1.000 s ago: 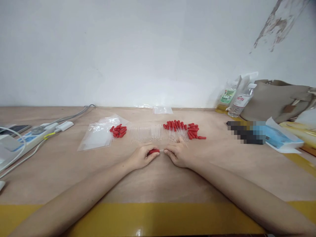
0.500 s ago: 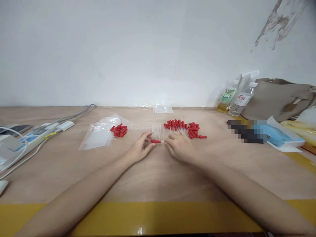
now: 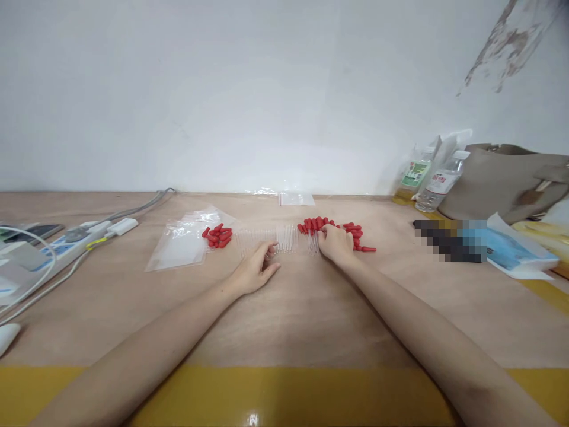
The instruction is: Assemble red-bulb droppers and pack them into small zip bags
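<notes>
My left hand lies on the wooden table with its fingers stretched out, the tips touching a row of clear thin tubes. It holds nothing. My right hand is curled over a pile of red-capped droppers further right, its fingers closed on one of them. A small heap of loose red rubber caps lies left of the clear tubes, partly on a clear plastic bag.
A power strip with cables and a white mouse lie at the left. Two bottles, a tan bag and a blue packet stand at the right. Yellow tape lines the near edge.
Both hands held one red-capped dropper between them near me. The left hand let go and moved to the clear tubes. The right hand carried the dropper away to the pile.
</notes>
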Demonstrator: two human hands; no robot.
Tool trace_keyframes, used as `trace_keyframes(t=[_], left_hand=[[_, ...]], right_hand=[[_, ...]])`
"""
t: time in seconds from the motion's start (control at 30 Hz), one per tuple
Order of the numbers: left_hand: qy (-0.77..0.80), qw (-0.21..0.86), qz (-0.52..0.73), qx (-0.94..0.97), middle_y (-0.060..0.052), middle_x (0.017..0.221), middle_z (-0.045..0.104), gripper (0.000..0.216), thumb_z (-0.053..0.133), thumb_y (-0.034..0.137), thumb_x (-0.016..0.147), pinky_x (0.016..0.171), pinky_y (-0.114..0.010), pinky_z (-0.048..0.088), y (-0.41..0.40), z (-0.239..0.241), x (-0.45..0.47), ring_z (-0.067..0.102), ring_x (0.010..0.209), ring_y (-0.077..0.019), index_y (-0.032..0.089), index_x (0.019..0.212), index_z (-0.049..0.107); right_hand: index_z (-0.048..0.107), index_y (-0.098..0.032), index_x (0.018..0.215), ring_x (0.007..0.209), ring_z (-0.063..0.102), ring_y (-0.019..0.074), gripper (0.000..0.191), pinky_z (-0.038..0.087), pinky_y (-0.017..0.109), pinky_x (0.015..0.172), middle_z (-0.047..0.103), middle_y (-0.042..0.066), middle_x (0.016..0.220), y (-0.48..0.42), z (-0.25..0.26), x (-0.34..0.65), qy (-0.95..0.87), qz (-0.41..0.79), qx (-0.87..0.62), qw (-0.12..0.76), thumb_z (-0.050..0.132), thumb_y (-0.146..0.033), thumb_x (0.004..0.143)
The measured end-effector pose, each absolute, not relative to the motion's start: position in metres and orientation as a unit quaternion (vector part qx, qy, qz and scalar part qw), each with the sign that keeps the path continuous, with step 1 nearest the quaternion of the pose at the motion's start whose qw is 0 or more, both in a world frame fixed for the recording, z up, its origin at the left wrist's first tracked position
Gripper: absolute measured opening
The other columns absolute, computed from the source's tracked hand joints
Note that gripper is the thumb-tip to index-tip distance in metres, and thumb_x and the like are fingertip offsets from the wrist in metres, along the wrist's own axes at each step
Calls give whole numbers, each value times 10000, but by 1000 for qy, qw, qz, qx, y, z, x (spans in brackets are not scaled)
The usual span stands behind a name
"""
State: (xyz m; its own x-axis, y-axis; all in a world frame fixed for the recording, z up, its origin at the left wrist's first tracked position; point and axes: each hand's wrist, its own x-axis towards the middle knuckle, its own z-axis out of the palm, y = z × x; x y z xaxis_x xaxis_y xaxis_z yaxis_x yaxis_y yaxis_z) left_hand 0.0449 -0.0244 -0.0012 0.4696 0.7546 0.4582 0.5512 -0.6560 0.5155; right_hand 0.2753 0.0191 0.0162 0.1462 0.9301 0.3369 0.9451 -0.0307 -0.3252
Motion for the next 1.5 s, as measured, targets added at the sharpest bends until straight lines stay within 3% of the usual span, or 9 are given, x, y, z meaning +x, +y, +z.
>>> trace_keyframes(t=[0.27,0.37,0.47,0.6,0.73,0.9,1.23,1.4,1.5], left_hand=[[381,119,324,858,-46,944,510,354,498,244,801,725,-287,451,-24,0,45,516,803,-147,190,1141,415],[385,104,322,859,-53,959,513,337,501,252,802,715,-282,446,-25,1,46,523,801,-150,182,1125,433],[402,59,342,848,-58,955,529,292,508,263,800,771,-306,427,-24,2,44,518,884,-180,179,1077,473],[479,-47,381,789,-54,873,558,167,518,243,773,794,-342,391,-14,8,33,504,869,-210,177,926,535],[587,-129,364,712,-67,858,566,146,514,237,733,792,-377,360,-1,19,10,482,881,-251,178,858,560],[697,-155,303,631,-92,922,544,216,520,326,692,807,-411,323,9,27,-20,446,952,-295,194,845,597],[708,-186,218,645,-95,978,540,276,495,408,726,816,-419,299,18,22,-32,432,980,-293,219,820,672],[701,-187,210,655,-101,952,570,240,491,363,728,796,-402,305,18,21,-33,451,956,-288,190,760,654],[693,-187,203,666,-99,910,606,222,468,330,738,779,-401,301,19,20,-33,473,925,-286,177,761,628]], right_hand=[[637,-165,716,737,590,238,274,284,384,729,666,114,747,22,18,270,-664,-63,-716,208,409,-278,817],[632,-163,774,737,587,242,277,274,387,733,665,113,752,21,18,273,-663,-65,-715,212,427,-345,816],[607,-178,870,736,580,225,258,271,377,741,663,82,784,18,17,273,-665,-58,-702,247,447,-370,805],[618,-204,785,761,562,192,247,243,385,791,648,51,832,15,18,261,-707,-53,-653,267,417,-342,825],[642,-183,754,812,561,212,284,240,395,795,637,82,866,18,20,241,-732,-42,-647,210,403,-322,818],[649,-135,793,773,583,245,254,263,414,774,646,128,824,29,26,222,-697,-2,-706,125,429,-261,776],[665,-154,837,892,575,284,202,264,493,844,640,149,951,43,36,206,-651,110,-741,117,522,-176,696],[629,-136,896,900,574,283,245,365,414,771,624,164,977,45,36,212,-653,135,-728,159,482,-252,739],[605,-154,768,786,591,222,255,399,305,657,640,122,842,41,37,227,-676,147,-695,197,407,-313,795]])
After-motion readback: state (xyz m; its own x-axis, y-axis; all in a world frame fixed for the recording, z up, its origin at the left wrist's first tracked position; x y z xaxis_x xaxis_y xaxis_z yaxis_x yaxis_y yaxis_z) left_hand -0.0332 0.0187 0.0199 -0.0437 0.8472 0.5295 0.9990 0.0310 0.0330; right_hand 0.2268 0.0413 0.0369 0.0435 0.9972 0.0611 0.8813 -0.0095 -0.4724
